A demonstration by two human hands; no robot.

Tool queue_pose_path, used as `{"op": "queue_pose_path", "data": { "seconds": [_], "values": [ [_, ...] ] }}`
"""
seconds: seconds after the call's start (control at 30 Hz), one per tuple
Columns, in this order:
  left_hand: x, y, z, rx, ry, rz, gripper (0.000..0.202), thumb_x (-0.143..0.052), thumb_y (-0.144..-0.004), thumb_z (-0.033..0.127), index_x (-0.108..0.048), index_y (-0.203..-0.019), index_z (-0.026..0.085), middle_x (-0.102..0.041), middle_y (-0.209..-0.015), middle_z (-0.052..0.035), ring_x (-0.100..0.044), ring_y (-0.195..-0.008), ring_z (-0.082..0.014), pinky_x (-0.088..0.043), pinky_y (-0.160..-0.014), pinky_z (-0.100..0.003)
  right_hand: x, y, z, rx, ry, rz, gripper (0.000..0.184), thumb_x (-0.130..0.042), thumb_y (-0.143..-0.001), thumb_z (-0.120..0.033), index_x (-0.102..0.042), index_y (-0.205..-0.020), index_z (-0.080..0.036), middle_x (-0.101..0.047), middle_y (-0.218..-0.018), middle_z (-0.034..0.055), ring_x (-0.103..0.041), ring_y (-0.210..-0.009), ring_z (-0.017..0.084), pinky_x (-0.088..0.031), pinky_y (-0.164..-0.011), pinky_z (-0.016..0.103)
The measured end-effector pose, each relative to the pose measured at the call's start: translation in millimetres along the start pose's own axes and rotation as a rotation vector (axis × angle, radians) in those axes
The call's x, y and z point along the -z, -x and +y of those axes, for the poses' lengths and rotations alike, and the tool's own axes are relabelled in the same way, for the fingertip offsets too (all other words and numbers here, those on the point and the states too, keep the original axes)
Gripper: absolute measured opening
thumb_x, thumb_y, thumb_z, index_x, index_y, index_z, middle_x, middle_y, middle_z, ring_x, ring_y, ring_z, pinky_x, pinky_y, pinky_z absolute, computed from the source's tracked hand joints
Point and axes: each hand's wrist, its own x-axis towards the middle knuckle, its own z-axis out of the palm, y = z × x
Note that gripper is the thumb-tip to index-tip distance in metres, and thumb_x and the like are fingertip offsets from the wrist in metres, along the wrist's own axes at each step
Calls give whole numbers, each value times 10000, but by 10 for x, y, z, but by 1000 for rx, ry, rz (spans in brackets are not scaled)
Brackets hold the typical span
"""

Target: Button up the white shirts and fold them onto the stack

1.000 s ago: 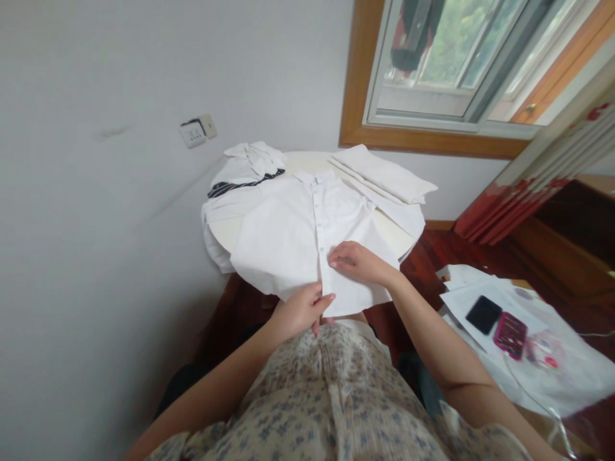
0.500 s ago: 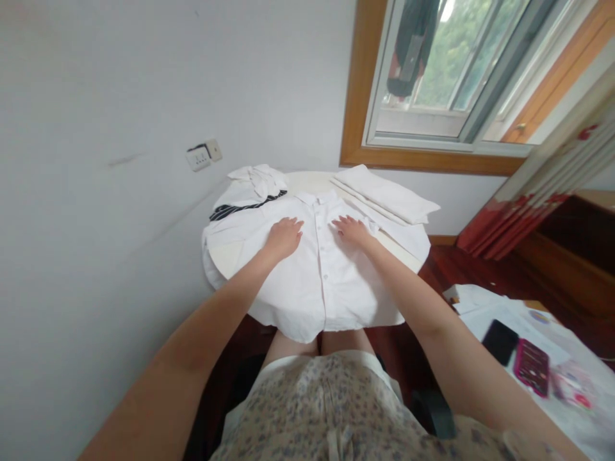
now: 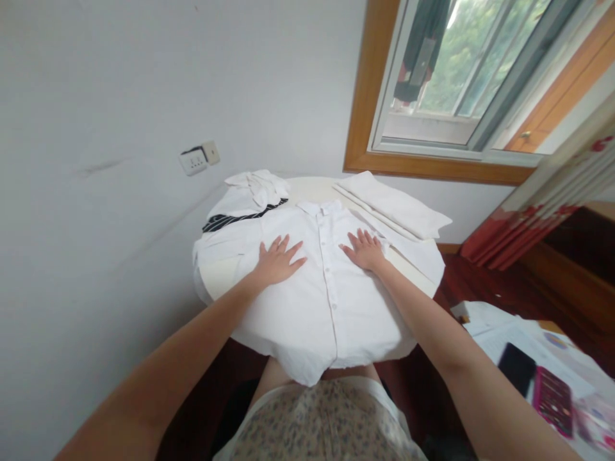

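At the table's far left, a crumpled white bundle sits as before on a dark striped cloth. Next, the left hand lies palm down, fingers fanned apart and gripping nothing; a second ago it was at the hem, by the front opening. Beneath it the white shirt covers the middle, collar toward the far edge, hem hanging past the near edge. Its front edges now meet along the button line, so the lining-up looks finished and smoothing seems under way. The right hand, also flat with fingers apart, has gone from the lower front to the upper chest. By the far right edge, the folded white stack is unchanged.
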Motion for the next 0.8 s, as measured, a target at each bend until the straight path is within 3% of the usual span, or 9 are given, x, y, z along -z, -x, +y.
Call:
{"op": "queue_pose_path", "data": {
  "seconds": [0.3,0.4,0.5,0.6,0.7,0.8],
  "values": [
    [-119,585,-1,-125,-42,68,629,-317,-947,656,-338,-1516,387,-238,-1625,-113,-181,-1499,-370,-155,-1117,-713,33,418,51,19,81,11,750,-208,-963,-692,-274,-1563,-247,-194,-1633,147,-175,-1504,333,-192,-1181,528],
    [-61,663,11,-151,-47,66,662,-359,-915,695,-380,-1498,384,-308,-1599,-116,-237,-1477,-391,-173,-1105,-726,193,371,70,16,116,-22,720,-282,-944,-705,-436,-1479,-249,-406,-1535,166,-372,-1414,355,-327,-1109,532],
    [61,377,49,-170,-92,177,630,-371,-937,639,-465,-1462,304,-406,-1549,-119,-256,-1473,-371,-127,-1145,-697,334,135,-18,41,136,25,612,-313,-979,-610,-532,-1397,-220,-545,-1414,166,-465,-1338,337,-388,-1066,512],
    [108,-201,67,-146,-91,315,531,-310,-1002,435,-493,-1440,196,-420,-1542,-114,-265,-1479,-297,-147,-1206,-568,314,-177,-217,202,105,73,562,-321,-1007,-503,-404,-1498,-242,-374,-1569,99,-304,-1458,290,-299,-1151,499],
    [17,-728,-5,-101,-23,206,525,-308,-996,355,-450,-1464,163,-425,-1538,-118,-350,-1442,-250,-261,-1190,-462,148,-407,-360,291,36,15,577,-272,-1013,-525,-347,-1529,-278,-269,-1621,25,-218,-1499,247,-233,-1192,495],
    [-104,-977,-188,-66,-11,94,580,-261,-997,487,-381,-1511,245,-313,-1602,-72,-275,-1478,-281,-207,-1192,-543,-1,-525,-272,233,7,37,628,-204,-1009,-579,-317,-1544,-272,-226,-1633,18,-181,-1511,232,-184,-1210,491]
  ]
}}
